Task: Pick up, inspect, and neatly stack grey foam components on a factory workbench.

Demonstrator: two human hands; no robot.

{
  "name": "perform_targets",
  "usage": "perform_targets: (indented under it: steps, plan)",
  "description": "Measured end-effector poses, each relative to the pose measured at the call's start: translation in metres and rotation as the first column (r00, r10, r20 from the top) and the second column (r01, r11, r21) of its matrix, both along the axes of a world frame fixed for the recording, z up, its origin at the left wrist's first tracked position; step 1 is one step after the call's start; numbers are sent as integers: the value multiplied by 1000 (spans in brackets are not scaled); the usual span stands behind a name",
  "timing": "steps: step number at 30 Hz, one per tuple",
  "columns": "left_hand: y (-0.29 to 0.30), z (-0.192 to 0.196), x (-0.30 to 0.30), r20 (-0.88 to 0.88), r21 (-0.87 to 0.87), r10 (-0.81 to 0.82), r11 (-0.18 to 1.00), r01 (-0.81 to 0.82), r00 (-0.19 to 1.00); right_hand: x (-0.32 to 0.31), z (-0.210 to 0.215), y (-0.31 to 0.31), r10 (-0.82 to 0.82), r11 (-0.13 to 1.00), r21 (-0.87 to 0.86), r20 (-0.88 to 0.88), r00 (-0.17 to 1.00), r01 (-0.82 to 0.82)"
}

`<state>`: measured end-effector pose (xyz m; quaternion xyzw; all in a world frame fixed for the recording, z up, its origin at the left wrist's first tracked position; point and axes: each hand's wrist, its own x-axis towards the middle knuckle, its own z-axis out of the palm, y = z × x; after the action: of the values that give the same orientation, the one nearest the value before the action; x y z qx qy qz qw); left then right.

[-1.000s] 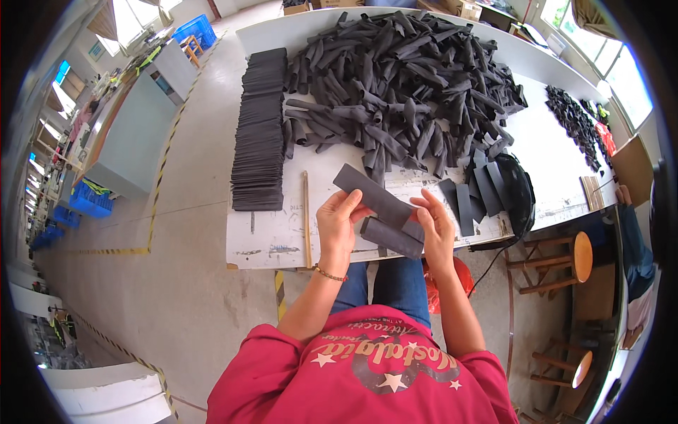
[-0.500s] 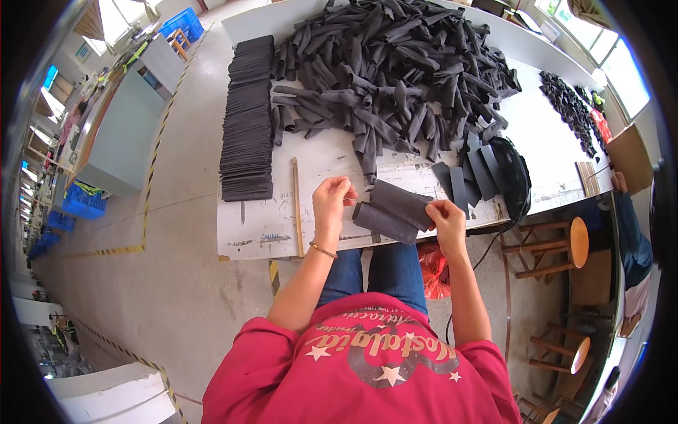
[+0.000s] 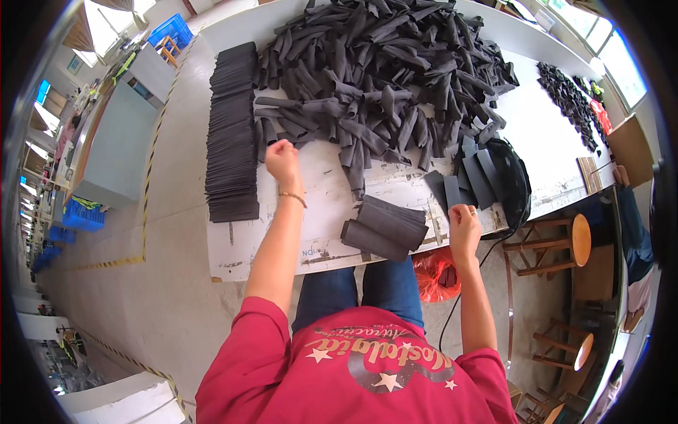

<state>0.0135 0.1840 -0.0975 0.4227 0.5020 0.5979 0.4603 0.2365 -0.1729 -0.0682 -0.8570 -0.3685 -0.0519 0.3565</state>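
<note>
Lettering (image 3: 381, 352) across red shirt (image 3: 258, 364); left hand (image 3: 284, 164) near dark heap (image 3: 402, 71), right hand (image 3: 464, 232) by strips (image 3: 483, 179); both curled, pinch unclear.

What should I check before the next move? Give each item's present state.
1. Left hand empty: cannot tell; its fingers are curled, no cloth shows.
2. Right hand clear of the flat strips: cannot tell; fingertips are very close.
3. Dark bundle lying apart from both hands: ok, at the front of the table.
4. Stack on the left in a neat row: ok.
5. Loose pile in order: not ok, jumbled.
</note>
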Motion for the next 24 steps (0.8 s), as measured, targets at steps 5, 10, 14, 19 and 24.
perform_targets:
  steps: [5,10,14,19,24]
  plan:
    - [65,14,-15,-609,333,333,931,-149,720,19,-10,-6,-41,999,-33,-2,999,41]
    - [98,14,-35,-949,203,156,967,156,274,22,-19,7,-29,999,-44,7,1000,30]
    - [98,12,-33,-980,37,-2,981,192,200,23,-23,18,-87,972,-200,197,977,126]
    - [99,15,-39,-948,33,0,995,97,319,25,-30,28,-135,919,-335,231,963,209]
    - [76,22,-53,-115,-183,-264,953,241,958,33,-52,33,-112,903,-307,506,855,300]
